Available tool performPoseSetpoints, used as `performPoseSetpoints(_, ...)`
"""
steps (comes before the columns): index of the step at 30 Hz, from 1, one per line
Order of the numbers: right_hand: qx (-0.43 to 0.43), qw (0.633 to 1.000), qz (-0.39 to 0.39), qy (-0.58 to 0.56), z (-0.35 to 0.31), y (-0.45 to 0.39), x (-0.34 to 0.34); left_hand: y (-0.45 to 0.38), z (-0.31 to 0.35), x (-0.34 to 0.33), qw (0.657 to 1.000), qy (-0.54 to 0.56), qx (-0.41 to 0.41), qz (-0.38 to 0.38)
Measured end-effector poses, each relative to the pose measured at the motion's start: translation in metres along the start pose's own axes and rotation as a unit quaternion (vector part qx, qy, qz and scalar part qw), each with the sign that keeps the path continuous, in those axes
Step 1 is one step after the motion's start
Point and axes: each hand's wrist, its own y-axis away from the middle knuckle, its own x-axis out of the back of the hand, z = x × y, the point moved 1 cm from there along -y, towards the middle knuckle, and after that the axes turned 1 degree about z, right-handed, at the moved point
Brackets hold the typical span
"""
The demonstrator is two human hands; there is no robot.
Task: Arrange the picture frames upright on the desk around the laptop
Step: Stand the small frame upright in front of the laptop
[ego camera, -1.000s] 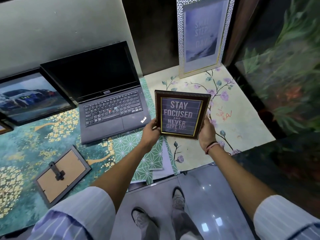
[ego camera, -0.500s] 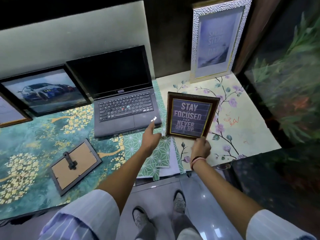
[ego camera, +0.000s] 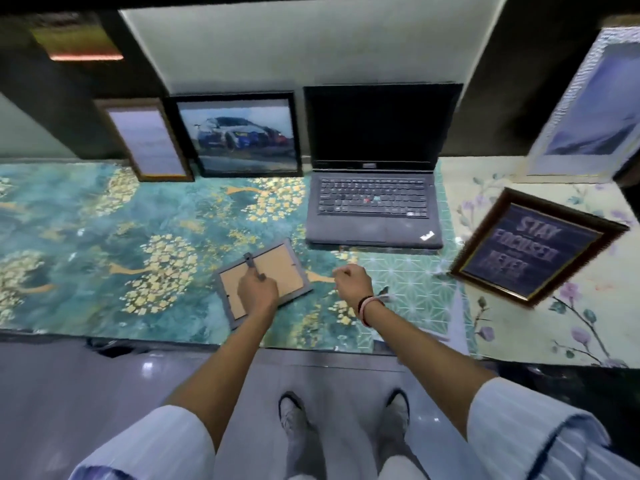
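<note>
Done so far: four frames look upright around the laptop (ego camera: 375,174), as far as the picture shows. A narrow brown frame (ego camera: 147,142) and the car picture (ego camera: 239,135) lean against the wall in the upper left, just beside each other. A tall silver frame (ego camera: 588,109) stands at the upper right edge. The quote frame (ego camera: 540,245) stands at the right of the picture, below the silver one and apart from the laptop.
Left to do: one grey frame (ego camera: 265,282) lies face down on the desk (ego camera: 86,237), its cardboard back and stand showing, at centre, below and left of the laptop's front edge. I judge this the last one to raise.
Left hand (ego camera: 258,292): reaches out over the face-down frame, fingers curled down on its back near the stand. Whether it pinches the stand or only rests there cannot be told from this blurred view.
Right hand (ego camera: 353,282): hangs in a loose fist above the desk, just right of the grey frame, holding nothing. A band sits on the wrist.
Arms: both stretched forward from rolled striped sleeves, hands near each other but not touching.
Step in hand: likely opening the stand or lifting the frame.
</note>
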Motion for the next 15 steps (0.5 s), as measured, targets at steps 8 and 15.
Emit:
performPoseSetpoints(8,-0.079,0.994,0.04,0.069,-0.029,-0.006,-0.085,-0.05,-0.062,0.059,0.993,-0.019,0.112,-0.037)
performPoseSetpoints(15,-0.124,0.986,0.046,0.1,-0.038,-0.013,-0.109,-0.061,-0.053,0.062,0.992,0.013,0.097,-0.081)
